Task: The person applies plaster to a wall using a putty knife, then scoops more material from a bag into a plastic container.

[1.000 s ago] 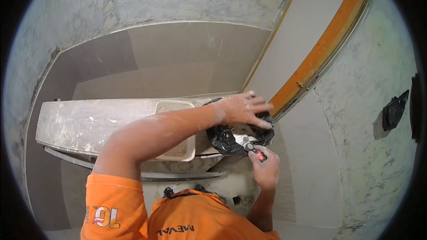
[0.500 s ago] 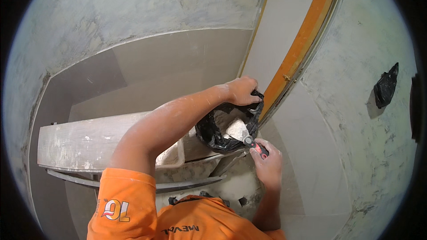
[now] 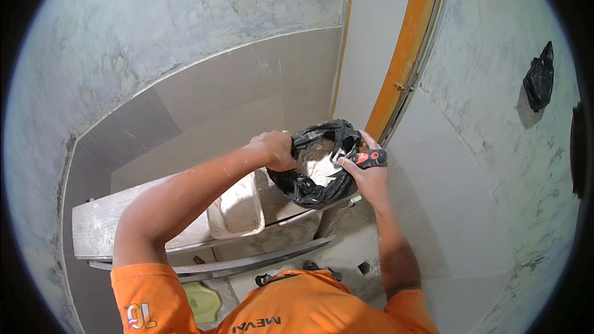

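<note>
A black plastic bag [image 3: 297,190] stands open on a long grey board, its crumpled rim folded outward. White powder [image 3: 320,172] lies inside against a brownish inner wall. At the bag's left rim, my left hand [image 3: 275,150] is closed on the plastic. On the right side, my right hand [image 3: 371,180] grips a putty knife by its black and red handle [image 3: 372,158], the blade pointing left into the bag over the powder. Fingers of that hand also reach the bag's right rim. Powder dusts both hands. The blade is only partly visible.
A pale rectangular tray [image 3: 236,226] with white residue sits left of the bag on the board [image 3: 93,230]. A curved-looking metal rail [image 3: 247,265] runs below the board. An orange door frame [image 3: 405,49] rises behind. A black bag [image 3: 539,79] hangs on the right wall.
My left hand has moved from the bag's far right rim to its left rim. My right hand has risen to the right rim with the putty knife. The view has shifted, showing more tray.
</note>
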### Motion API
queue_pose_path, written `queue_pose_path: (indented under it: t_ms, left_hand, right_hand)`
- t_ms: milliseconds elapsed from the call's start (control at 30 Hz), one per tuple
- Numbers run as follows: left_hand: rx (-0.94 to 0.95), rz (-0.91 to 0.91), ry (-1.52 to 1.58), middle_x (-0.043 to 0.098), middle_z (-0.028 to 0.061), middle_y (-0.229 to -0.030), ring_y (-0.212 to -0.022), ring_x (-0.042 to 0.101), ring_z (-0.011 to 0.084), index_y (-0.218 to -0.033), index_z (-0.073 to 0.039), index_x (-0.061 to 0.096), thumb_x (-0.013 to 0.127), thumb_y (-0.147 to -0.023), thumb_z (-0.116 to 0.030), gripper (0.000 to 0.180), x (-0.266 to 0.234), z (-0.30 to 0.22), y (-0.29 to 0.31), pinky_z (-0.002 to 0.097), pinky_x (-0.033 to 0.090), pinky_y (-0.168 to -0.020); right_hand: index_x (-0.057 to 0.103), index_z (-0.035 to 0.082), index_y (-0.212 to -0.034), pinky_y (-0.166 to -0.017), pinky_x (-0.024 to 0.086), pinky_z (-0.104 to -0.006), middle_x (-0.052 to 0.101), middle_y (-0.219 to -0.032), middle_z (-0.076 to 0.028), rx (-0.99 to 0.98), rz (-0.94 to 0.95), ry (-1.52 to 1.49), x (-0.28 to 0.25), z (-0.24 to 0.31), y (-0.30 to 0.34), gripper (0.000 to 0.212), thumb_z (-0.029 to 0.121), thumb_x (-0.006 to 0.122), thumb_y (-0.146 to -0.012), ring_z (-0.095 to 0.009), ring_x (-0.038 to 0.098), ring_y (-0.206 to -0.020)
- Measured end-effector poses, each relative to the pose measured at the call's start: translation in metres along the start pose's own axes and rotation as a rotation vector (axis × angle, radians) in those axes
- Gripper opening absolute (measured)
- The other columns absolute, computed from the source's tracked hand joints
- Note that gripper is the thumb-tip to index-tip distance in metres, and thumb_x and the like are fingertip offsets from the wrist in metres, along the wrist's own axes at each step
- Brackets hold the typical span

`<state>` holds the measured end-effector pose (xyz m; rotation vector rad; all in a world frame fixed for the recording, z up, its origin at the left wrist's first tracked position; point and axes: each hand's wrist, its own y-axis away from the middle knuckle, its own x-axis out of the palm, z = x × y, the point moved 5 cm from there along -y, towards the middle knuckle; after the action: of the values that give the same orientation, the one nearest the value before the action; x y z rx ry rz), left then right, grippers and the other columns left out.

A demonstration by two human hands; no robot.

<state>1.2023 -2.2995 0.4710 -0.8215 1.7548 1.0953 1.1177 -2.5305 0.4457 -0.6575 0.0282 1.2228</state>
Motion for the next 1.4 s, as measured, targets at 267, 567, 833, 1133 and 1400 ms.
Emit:
queue_pose_path:
  t_ms: [267, 567, 833, 1133, 1400]
  left_hand:
    - [0.149, -0.081, 0.261, 0.074, 0.0239, -0.098, -0.098, 0.072, 0.0336, -0.111, 0.007, 0.071, 0.069, -0.076, -0.012, 0.040, -0.027, 0.007, -0.008, 0.0407, 0.054, -0.088]
    - [0.074, 0.031, 0.730, 0.074, 0.0111, -0.098, -0.085, 0.067, 0.0201, -0.122, 0.004, 0.071, 0.066, -0.078, -0.004, 0.045, -0.057, 0.039, -0.041, 0.0327, 0.054, -0.081]
    - [0.119, -0.051, 0.476, 0.073, 0.0197, -0.106, -0.097, 0.070, 0.0271, -0.127, 0.008, 0.064, 0.070, -0.078, -0.010, 0.053, -0.026, 0.043, -0.032, 0.0344, 0.053, -0.090]
    - [0.108, 0.053, 0.412, 0.066, 0.0248, -0.126, -0.120, 0.063, 0.0336, -0.139, 0.006, 0.053, 0.069, -0.083, -0.024, 0.065, 0.010, 0.052, 0.007, 0.0397, 0.047, -0.105]
    - [0.177, 0.160, 0.508, 0.067, 0.0201, -0.121, -0.115, 0.062, 0.0260, -0.136, 0.008, 0.053, 0.067, -0.080, -0.012, 0.061, 0.021, 0.075, 0.019, 0.0369, 0.048, -0.099]
  right_hand:
    - [0.066, -0.003, -0.094, -0.058, 0.053, -0.0301, 0.069, -0.076, -0.009, 0.400, -0.079, -0.223, -0.030, -0.007, -0.019, 0.023, 0.011, 0.080, -0.083, -0.015, 0.064, -0.059]
    - [0.061, 0.000, -0.088, -0.046, 0.045, -0.0249, 0.063, -0.071, -0.005, 0.318, -0.169, -0.589, -0.029, 0.006, -0.046, 0.014, 0.004, 0.074, -0.087, -0.010, 0.056, -0.050]
    - [0.060, -0.004, -0.122, -0.052, 0.051, -0.0247, 0.066, -0.083, -0.006, 0.286, -0.055, -0.338, -0.007, 0.003, -0.020, 0.037, 0.009, 0.075, -0.090, -0.009, 0.060, -0.056]
    - [0.062, 0.002, -0.107, -0.070, 0.055, -0.0403, 0.064, -0.084, -0.011, 0.284, -0.070, 0.102, -0.026, 0.075, 0.027, 0.029, 0.021, 0.076, -0.091, -0.023, 0.066, -0.073]
    - [0.075, 0.004, -0.104, -0.079, 0.055, -0.0408, 0.073, -0.093, -0.023, 0.199, 0.323, 0.638, -0.010, 0.111, 0.059, 0.028, 0.024, 0.077, -0.085, -0.038, 0.071, -0.086]
